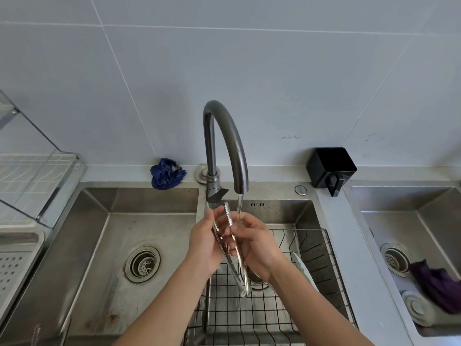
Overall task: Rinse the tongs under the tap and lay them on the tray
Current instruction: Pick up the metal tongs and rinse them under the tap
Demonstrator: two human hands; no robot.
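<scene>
Just below the tap (225, 136), left hand (204, 245) and right hand (257, 248) both curl around the tongs (228, 217), near the sink (277, 212) back edge.

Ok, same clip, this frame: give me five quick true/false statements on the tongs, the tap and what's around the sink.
1. The tap is running water. True.
2. The left hand and the right hand both hold the tongs. True.
3. The tongs already lie on the tray. False: they are held under the tap, above the wire basket.
4. The blue cloth lies inside a basin. False: it sits on the ledge behind the sink, left of the tap's base.
5. A purple cloth lies in the right-hand basin. True.
</scene>
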